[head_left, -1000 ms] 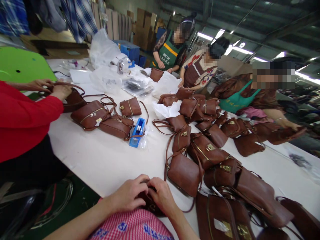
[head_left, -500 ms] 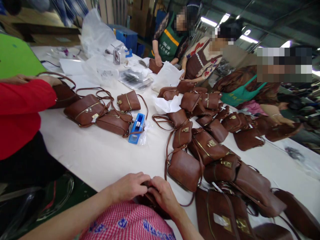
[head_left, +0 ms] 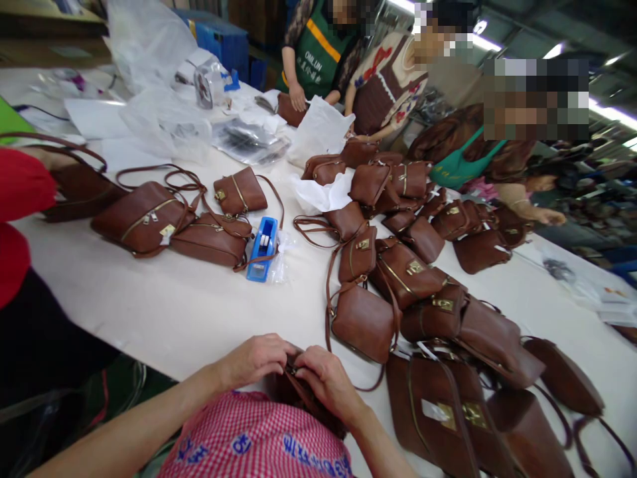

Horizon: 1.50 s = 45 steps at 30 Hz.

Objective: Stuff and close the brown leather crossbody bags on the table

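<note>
Close to my body, at the table's near edge, is a brown handbag (head_left: 304, 397), largely covered by my hands and apron. My left hand (head_left: 257, 362) grips its upper edge with curled fingers. Just beside it, my right hand (head_left: 326, 378) pinches the same edge, thumb and fingers closed near the zip opening. A dark gap shows between the two hands. Right of my hands lies another brown handbag (head_left: 365, 322), its strap looped around it. The checked apron (head_left: 259, 431) sits directly below the bag I hold.
Many brown handbags, including one with a gold clasp (head_left: 408, 269), crowd the table's right side. A blue tape dispenser (head_left: 263, 249) stands mid-table beside more bags. Clear plastic bags (head_left: 149, 46) lie farther back. Co-workers stand across the table; a red sleeve (head_left: 24, 186) is at left.
My view has swung, so most of the table scene sits farther left and higher. My hands stay on the bag, with slightly more of its opening showing between them.
</note>
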Tool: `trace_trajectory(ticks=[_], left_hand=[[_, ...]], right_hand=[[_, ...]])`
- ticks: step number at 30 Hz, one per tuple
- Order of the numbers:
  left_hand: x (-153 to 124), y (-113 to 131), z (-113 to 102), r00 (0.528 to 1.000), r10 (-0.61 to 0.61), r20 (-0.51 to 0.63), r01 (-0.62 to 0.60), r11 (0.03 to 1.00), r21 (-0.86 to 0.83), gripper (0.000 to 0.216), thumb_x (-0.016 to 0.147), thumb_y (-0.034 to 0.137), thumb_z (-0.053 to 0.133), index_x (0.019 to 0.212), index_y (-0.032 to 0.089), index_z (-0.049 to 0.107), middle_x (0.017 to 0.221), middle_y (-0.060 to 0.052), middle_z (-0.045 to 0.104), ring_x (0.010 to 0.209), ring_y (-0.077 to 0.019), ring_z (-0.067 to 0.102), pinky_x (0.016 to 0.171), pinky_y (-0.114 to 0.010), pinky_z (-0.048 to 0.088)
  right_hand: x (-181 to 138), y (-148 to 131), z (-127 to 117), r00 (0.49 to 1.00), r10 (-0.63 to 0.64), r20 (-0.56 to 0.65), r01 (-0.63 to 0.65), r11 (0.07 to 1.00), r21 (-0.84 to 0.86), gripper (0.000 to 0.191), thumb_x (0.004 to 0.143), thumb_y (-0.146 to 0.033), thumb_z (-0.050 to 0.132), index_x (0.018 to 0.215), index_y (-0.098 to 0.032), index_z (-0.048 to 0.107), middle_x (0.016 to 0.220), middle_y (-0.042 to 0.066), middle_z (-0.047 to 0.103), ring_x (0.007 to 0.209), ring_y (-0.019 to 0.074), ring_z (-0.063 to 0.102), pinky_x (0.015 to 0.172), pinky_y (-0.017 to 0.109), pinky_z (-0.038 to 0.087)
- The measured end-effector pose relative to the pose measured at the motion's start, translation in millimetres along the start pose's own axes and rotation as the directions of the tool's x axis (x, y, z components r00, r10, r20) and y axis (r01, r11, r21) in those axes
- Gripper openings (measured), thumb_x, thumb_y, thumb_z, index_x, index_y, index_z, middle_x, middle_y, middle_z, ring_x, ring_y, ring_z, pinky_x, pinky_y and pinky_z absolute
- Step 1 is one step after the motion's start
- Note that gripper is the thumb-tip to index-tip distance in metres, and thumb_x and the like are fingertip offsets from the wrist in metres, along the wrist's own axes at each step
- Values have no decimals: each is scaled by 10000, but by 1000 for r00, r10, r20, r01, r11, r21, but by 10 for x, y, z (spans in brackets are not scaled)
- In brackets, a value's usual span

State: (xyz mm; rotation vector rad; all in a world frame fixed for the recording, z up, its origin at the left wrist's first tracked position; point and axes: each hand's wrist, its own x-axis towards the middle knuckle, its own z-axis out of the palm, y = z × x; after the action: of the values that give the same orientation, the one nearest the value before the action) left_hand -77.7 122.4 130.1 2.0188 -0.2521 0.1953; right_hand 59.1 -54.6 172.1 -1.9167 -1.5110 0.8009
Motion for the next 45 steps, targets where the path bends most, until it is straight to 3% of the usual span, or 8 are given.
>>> trace_trajectory(ticks=[5, 10, 17, 23, 30, 36, 40, 45], left_hand=[[52, -54, -12, 1000, -20, 24, 21, 998, -56, 272, 969, 356, 474, 827, 185, 632, 926, -37, 705, 899, -159, 604, 858, -277, 458], [55, 114, -30, 990, -138, -21, 137, 989, -57, 175, 922, 263, 547, 784, 183, 620, 1008, -32, 683, 985, -164, 585, 895, -284, 447], [151, 538, 153, 898, -440, 3, 400, 820, 409, 162, 806, 244, 692, 923, 164, 614, 1059, -66, 639, 1006, -242, 548, 884, -384, 498], [250, 644, 275, 837, -546, 38, 408, 668, 623, 201, 885, 99, 453, 1011, 152, 600, 1058, -96, 613, 1006, -260, 555, 857, -407, 535], [197, 634, 103, 843, -535, 60, 423, 727, 541, 174, 915, 137, 421, 976, 176, 578, 1058, -66, 607, 1018, -217, 562, 890, -354, 492], [318, 729, -72, 697, -715, 57, 608, 631, 482, 155, 898, 225, 428, 834, 184, 563, 922, -39, 603, 875, -187, 597, 812, -318, 464], [343, 720, -157, 706, -702, 93, 535, 615, 579, 172, 876, 220, 384, 859, 188, 552, 973, -67, 608, 925, -223, 591, 813, -348, 450], [301, 592, -209, 686, -721, 99, 591, 631, 502, 131, 822, 264, 398, 782, 202, 505, 880, -45, 600, 835, -206, 570, 768, -330, 429]], right_hand=[[-40, -10, 66, 998, 51, -22, -52, 998, -34, 142, 861, -81, 552, 875, -213, 602, 837, 7, 623, 820, 165, 569, 753, 265, 428], [-73, -24, 169, 990, 97, -105, -103, 993, -55, 110, 881, -102, 547, 910, -202, 580, 864, 18, 608, 825, 171, 549, 751, 280, 412], [-67, -14, 217, 983, 116, -141, -121, 992, -31, 131, 864, -79, 585, 868, -210, 581, 832, -4, 596, 813, 165, 549, 744, 276, 410], [-98, -8, 232, 983, 59, -175, -76, 993, -89, 111, 882, -96, 577, 904, -204, 589, 846, 9, 603, 822, 173, 552, 751, 283, 434], [-168, -44, 282, 973, -16, -232, -40, 971, -234, 92, 896, -148, 576, 964, -205, 602, 907, 33, 642, 842, 192, 574, 752, 311, 471], [-190, -5, 338, 964, -89, -251, -15, 924, -383, 234, 821, -180, 699, 1035, -194, 605, 957, 50, 687, 819, 217, 613, 709, 338, 493], [-231, 34, 371, 963, -150, -224, 50, 916, -398, 207, 844, -152, 678, 1030, -198, 600, 929, 34, 702, 805, 200, 633, 698, 317, 488], [-226, 94, 330, 962, -186, -202, 96, 918, -385, 122, 887, -162, 630, 1001, -201, 610, 878, 20, 703, 795, 185, 642, 700, 300, 468]])
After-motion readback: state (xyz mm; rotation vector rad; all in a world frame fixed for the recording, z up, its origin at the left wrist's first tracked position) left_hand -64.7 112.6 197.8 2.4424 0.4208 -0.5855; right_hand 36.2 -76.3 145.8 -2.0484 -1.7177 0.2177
